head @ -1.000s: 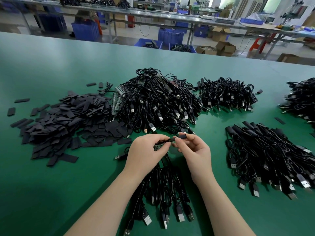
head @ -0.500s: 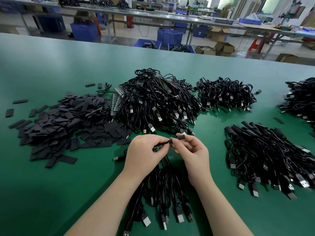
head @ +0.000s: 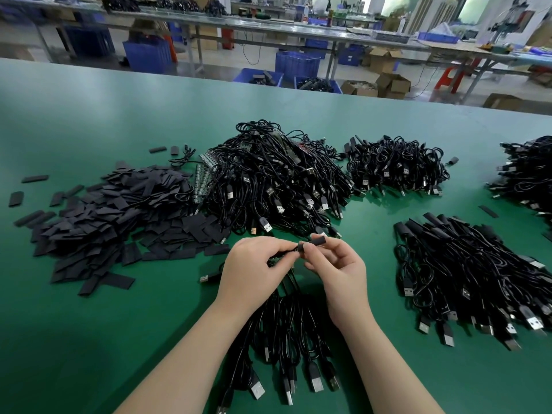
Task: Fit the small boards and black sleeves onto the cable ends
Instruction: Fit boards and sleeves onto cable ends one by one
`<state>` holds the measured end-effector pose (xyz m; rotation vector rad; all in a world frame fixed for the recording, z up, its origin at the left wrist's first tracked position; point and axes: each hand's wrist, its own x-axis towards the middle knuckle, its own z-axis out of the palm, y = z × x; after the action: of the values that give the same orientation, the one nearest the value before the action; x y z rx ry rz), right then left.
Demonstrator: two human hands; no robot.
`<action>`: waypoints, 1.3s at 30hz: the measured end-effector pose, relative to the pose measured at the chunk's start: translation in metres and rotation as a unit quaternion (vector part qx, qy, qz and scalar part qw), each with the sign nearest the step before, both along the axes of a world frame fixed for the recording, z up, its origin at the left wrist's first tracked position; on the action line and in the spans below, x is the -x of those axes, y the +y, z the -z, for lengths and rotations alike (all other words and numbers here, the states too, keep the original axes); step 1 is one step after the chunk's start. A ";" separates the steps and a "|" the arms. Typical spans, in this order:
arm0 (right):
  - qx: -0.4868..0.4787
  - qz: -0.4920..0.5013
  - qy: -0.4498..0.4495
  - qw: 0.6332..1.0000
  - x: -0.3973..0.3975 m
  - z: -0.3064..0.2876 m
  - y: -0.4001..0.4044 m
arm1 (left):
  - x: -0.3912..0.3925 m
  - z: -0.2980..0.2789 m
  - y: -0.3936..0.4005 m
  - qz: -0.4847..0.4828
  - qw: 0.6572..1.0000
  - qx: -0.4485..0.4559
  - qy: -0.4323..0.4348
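Head camera view, looking down at a green table (head: 89,339). My left hand (head: 254,277) pinches a cable end (head: 291,251) between thumb and fingers, with a bit of a small green board (head: 276,259) showing under them. My right hand (head: 337,268) pinches a black sleeve (head: 313,242), which meets that cable end. Both hands hover above a bundle of cables (head: 286,333) lying between my forearms. A heap of loose flat sleeves (head: 104,216) lies to the left, a big tangle of cables (head: 274,177) just beyond my hands, and another cable pile (head: 469,273) to the right.
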<state>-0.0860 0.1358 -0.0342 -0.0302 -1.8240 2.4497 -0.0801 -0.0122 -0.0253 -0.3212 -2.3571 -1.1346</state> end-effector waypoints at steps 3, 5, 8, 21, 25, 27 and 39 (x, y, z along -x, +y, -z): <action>-0.001 -0.001 0.000 1.000 -0.001 -0.001 -0.001 | 0.001 0.000 0.000 0.004 1.000 -0.006 -0.010; 0.005 0.002 -0.001 1.000 -0.002 -0.001 -0.002 | 0.002 0.000 0.000 0.010 1.000 -0.016 -0.020; 0.017 0.010 0.001 1.000 -0.004 -0.002 -0.003 | 0.002 0.000 -0.001 0.014 0.999 -0.035 -0.026; 0.029 -0.004 0.011 1.000 -0.003 0.001 -0.003 | 0.003 0.004 0.001 0.013 0.995 -0.098 -0.020; 0.020 -0.017 0.009 1.000 -0.004 0.001 -0.004 | 0.002 0.003 0.000 0.008 0.995 -0.101 -0.013; 0.019 -0.018 0.005 1.000 -0.004 0.000 -0.005 | 0.002 0.003 0.000 0.009 0.995 -0.097 -0.010; 0.000 -0.047 -0.003 0.999 -0.008 -0.008 -0.006 | 0.006 0.004 -0.003 0.009 0.995 -0.103 -0.011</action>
<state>-0.0775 0.1303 -0.0267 0.0498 -1.8674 2.5143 -0.0861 -0.0150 -0.0293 -0.2587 -2.2362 -1.3828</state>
